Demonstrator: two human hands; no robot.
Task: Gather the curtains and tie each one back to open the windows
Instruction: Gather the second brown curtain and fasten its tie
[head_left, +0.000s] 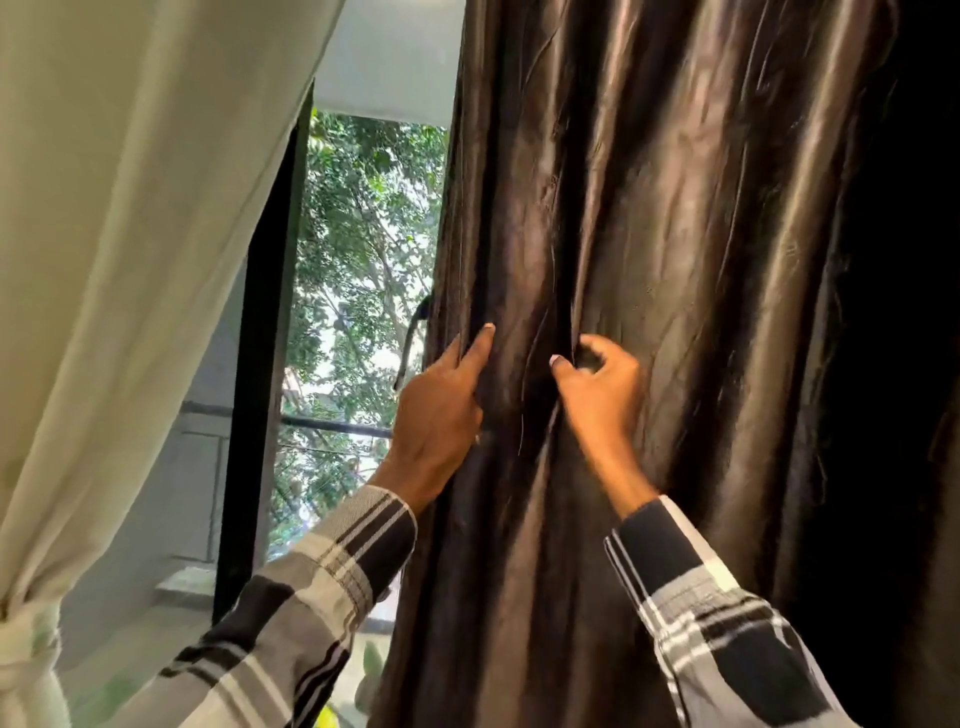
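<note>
Gripping folds of the dark curtain (675, 260) mid-frame: left hand (441, 410) curled on its left edge, right hand (602, 384) pinching a pleat just beside.

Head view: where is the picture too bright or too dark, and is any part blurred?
Head view: daylight through the window washes out patches among the leaves; the right edge of the dark curtain sinks into black, while its folds carry shiny streaks; the right hand is slightly motion-blurred, the left hand sharper; the cream curtain is evenly lit.
</note>
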